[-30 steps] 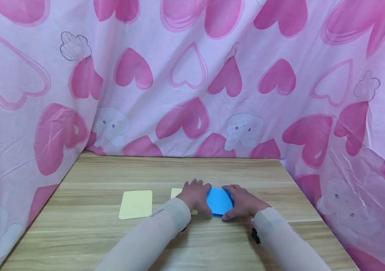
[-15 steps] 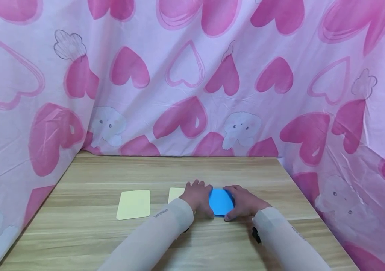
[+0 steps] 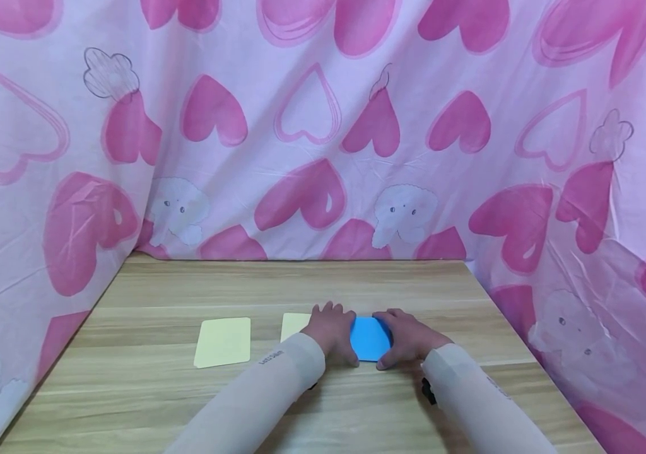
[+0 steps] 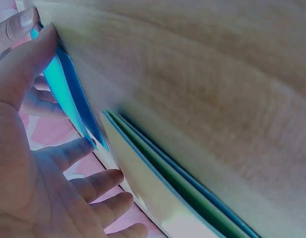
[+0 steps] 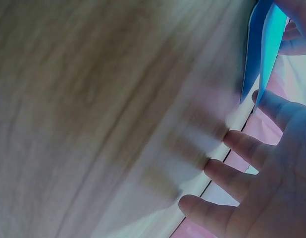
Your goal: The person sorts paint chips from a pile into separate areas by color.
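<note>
In the head view a blue square sheet lies low over the table between the two hands. In the left wrist view the blue sheet shows two layers with a gap between them. My left hand holds its left side, thumb at the near corner and index finger at the far one, other fingers spread. My right hand holds the right side the same way. Under the left hand and sleeve lies a pale yellow square, partly hidden; from the left wrist it shows green and blue layers below.
Another pale yellow square with rounded corners lies farther left on the wooden table. A pink heart-patterned cloth hangs at the back and along both sides.
The layers of the blue sheet look pressed closer at the near edge than a second ago. Both hands keep nearly the same places; the head view has shifted slightly.
</note>
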Demonstrator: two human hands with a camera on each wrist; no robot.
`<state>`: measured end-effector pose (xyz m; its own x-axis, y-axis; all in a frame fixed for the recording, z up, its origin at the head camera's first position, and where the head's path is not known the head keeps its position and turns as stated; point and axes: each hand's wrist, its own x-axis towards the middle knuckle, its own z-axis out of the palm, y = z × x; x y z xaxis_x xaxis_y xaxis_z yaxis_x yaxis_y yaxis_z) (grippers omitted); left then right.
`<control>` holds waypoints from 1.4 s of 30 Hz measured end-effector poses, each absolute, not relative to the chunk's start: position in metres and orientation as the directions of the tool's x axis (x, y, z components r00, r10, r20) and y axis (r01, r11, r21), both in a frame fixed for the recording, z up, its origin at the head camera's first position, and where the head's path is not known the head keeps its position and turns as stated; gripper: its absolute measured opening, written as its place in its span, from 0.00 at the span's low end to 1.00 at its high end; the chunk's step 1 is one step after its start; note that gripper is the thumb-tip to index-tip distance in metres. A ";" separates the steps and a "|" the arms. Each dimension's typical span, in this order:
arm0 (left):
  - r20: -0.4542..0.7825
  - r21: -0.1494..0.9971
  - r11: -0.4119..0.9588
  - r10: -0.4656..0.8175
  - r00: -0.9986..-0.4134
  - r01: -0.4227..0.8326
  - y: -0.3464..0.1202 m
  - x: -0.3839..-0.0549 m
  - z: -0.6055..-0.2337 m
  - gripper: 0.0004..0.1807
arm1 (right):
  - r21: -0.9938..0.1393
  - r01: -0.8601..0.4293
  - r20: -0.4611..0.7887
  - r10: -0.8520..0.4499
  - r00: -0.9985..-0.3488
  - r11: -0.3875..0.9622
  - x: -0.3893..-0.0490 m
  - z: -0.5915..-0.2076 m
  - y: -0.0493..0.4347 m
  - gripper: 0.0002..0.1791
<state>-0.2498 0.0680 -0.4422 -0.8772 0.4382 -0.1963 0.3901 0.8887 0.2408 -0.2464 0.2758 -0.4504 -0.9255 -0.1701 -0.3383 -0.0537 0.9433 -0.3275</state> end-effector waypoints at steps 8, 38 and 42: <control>-0.179 0.253 0.883 0.444 -0.878 0.395 0.066 -0.250 -0.443 0.58 | -0.341 -0.056 -0.342 -0.180 -0.922 0.938 -0.246 -0.449 0.275 0.65; -0.142 0.274 0.901 0.383 -0.913 0.336 -0.025 -0.255 -0.437 0.57 | -0.328 -0.213 -0.272 -0.308 -0.912 0.920 -0.254 -0.449 0.219 0.63; -0.132 0.284 0.908 0.356 -0.925 0.309 -0.037 -0.254 -0.438 0.56 | -0.308 -0.266 -0.256 -0.349 -0.902 0.913 -0.256 -0.448 0.206 0.62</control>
